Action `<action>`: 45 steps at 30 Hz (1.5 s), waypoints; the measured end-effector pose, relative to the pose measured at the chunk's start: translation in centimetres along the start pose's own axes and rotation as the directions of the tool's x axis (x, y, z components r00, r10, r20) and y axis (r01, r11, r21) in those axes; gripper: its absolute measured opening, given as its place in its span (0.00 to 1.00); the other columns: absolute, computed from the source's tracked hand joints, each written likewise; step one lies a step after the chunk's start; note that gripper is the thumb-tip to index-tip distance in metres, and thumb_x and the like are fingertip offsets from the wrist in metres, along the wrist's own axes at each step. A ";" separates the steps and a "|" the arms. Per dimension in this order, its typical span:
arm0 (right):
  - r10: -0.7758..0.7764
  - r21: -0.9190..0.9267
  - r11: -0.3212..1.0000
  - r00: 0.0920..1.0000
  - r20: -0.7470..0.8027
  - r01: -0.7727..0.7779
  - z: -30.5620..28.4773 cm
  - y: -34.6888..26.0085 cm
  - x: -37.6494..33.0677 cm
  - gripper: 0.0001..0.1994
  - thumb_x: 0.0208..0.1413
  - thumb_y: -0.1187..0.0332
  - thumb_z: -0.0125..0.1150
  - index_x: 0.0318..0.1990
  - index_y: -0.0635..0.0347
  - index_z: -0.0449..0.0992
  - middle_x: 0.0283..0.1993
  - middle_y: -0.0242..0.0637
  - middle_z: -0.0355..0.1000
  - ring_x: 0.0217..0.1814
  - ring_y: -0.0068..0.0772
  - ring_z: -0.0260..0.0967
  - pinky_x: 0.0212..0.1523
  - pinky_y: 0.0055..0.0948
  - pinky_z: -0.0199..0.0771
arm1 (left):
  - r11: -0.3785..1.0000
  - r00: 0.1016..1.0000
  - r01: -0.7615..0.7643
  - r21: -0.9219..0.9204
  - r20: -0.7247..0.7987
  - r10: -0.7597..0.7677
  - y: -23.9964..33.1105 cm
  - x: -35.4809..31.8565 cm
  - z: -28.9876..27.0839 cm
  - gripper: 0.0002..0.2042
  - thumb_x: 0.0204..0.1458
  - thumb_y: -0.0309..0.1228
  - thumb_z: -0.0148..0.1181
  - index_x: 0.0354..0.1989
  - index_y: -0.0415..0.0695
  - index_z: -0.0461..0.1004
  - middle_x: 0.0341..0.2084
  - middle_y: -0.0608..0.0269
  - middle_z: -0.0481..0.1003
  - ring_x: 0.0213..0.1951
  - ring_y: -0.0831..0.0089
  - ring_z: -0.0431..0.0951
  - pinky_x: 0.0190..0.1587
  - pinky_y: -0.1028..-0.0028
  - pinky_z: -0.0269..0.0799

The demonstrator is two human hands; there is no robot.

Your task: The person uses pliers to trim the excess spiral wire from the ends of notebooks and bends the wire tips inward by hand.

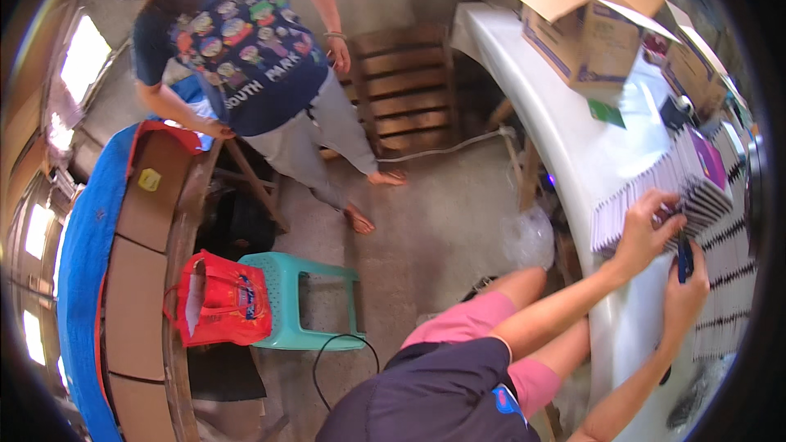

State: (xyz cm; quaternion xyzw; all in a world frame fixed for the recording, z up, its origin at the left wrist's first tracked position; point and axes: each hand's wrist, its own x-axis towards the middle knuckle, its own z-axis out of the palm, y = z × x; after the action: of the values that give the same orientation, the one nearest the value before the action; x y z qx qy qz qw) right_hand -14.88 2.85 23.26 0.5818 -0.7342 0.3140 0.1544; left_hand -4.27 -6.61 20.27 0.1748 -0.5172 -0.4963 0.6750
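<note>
My left hand reaches to a row of spiral-bound notebooks packed on the white table. Its thumb and fingers are closed at the dark binding edges; what they pinch is too small to make out. Just beside and nearer, my right hand grips a slim dark blue hand tool, whose exact kind I cannot tell. The tool points up toward the left fingertips. A notebook with a purple cover lies on top of the row. More notebooks with black bindings are stacked to the right.
Open cardboard boxes stand on the white-covered table, near a green card. At left, a red bag rests against a teal plastic stool. Another person stands beyond it, one hand by a blue-edged wooden bench.
</note>
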 end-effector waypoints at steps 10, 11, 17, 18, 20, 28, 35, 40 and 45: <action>0.073 0.071 0.995 0.997 0.024 -0.075 -1.8 -1.3 -1.6 0.17 0.51 0.76 0.54 0.51 0.63 0.69 0.47 0.50 0.70 0.49 0.54 0.68 0.47 0.41 0.66 | 0.998 0.991 -0.057 0.002 0.117 0.056 2.5 -1.0 -1.2 0.18 0.46 0.25 0.64 0.46 0.35 0.69 0.37 0.58 0.70 0.28 0.75 0.74 0.31 0.77 0.72; 0.070 0.075 0.995 0.997 0.022 -0.072 -1.8 -1.9 -1.8 0.17 0.51 0.76 0.54 0.51 0.63 0.69 0.47 0.49 0.70 0.49 0.53 0.68 0.46 0.41 0.66 | 0.998 0.992 -0.057 0.011 0.114 0.056 2.6 -0.9 -1.2 0.17 0.47 0.25 0.63 0.46 0.35 0.69 0.36 0.57 0.70 0.29 0.74 0.74 0.32 0.77 0.73; 0.057 0.004 0.998 0.998 -0.001 -0.057 -3.3 -3.6 -2.3 0.16 0.51 0.75 0.55 0.49 0.61 0.70 0.45 0.47 0.71 0.45 0.52 0.69 0.43 0.40 0.67 | 0.999 0.999 -0.009 -0.032 0.045 0.010 2.6 -1.2 -0.5 0.12 0.50 0.24 0.61 0.41 0.32 0.72 0.32 0.58 0.75 0.32 0.77 0.75 0.34 0.78 0.72; 0.075 -0.023 0.997 0.997 -0.009 -0.075 -3.5 -3.9 -2.4 0.16 0.51 0.75 0.55 0.49 0.61 0.70 0.44 0.47 0.71 0.44 0.52 0.69 0.43 0.40 0.67 | 0.999 0.999 -0.003 -0.051 0.049 0.006 2.1 -1.4 -0.5 0.12 0.50 0.24 0.62 0.42 0.33 0.72 0.32 0.59 0.75 0.32 0.78 0.75 0.34 0.79 0.72; 0.113 -0.033 0.993 0.994 0.002 -0.113 -3.9 -4.7 -2.4 0.16 0.50 0.74 0.56 0.48 0.60 0.71 0.43 0.47 0.71 0.43 0.51 0.69 0.43 0.41 0.67 | 0.998 0.996 0.055 -0.041 0.074 -0.052 1.8 -1.5 -0.7 0.14 0.49 0.26 0.63 0.44 0.34 0.73 0.32 0.61 0.76 0.31 0.81 0.74 0.33 0.81 0.71; 0.108 -0.064 0.992 0.993 -0.039 -0.110 -3.2 -5.1 -2.2 0.18 0.42 0.69 0.63 0.44 0.52 0.75 0.39 0.40 0.73 0.43 0.45 0.70 0.46 0.40 0.67 | 0.949 0.944 0.313 0.033 0.100 -0.315 3.7 -0.1 -2.9 0.13 0.53 0.31 0.61 0.43 0.36 0.75 0.30 0.65 0.76 0.29 0.80 0.73 0.35 0.79 0.70; 0.097 -0.058 0.993 0.987 -0.125 -0.105 -3.7 -4.3 -2.9 0.20 0.39 0.68 0.66 0.45 0.50 0.75 0.40 0.37 0.72 0.44 0.40 0.70 0.48 0.38 0.65 | 0.977 0.972 0.205 -0.052 0.129 -0.197 3.5 0.0 -2.3 0.12 0.56 0.28 0.57 0.42 0.31 0.73 0.29 0.61 0.75 0.27 0.80 0.74 0.31 0.79 0.75; 0.105 -0.048 0.993 0.986 -0.133 -0.112 -3.8 -4.6 -3.1 0.19 0.41 0.69 0.65 0.44 0.54 0.75 0.39 0.38 0.72 0.44 0.42 0.68 0.48 0.39 0.64 | 0.984 0.977 0.175 0.021 0.118 -0.177 4.5 -0.2 -2.4 0.12 0.55 0.28 0.58 0.42 0.31 0.73 0.28 0.62 0.75 0.27 0.81 0.74 0.31 0.80 0.74; 0.085 -0.026 0.996 0.983 -0.164 -0.091 -3.3 -4.8 -3.0 0.19 0.40 0.68 0.66 0.44 0.53 0.75 0.39 0.37 0.72 0.44 0.42 0.68 0.47 0.39 0.65 | 0.989 0.984 0.148 0.019 0.100 -0.149 4.6 -0.5 -2.5 0.12 0.55 0.28 0.58 0.42 0.31 0.73 0.28 0.63 0.75 0.26 0.81 0.73 0.31 0.81 0.74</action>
State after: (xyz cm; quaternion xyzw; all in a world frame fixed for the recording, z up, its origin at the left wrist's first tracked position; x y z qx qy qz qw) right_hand -9.95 6.62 25.35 0.5187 -0.7492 0.3547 0.2093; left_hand 0.20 -4.82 22.48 0.1914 -0.5389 -0.5504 0.6083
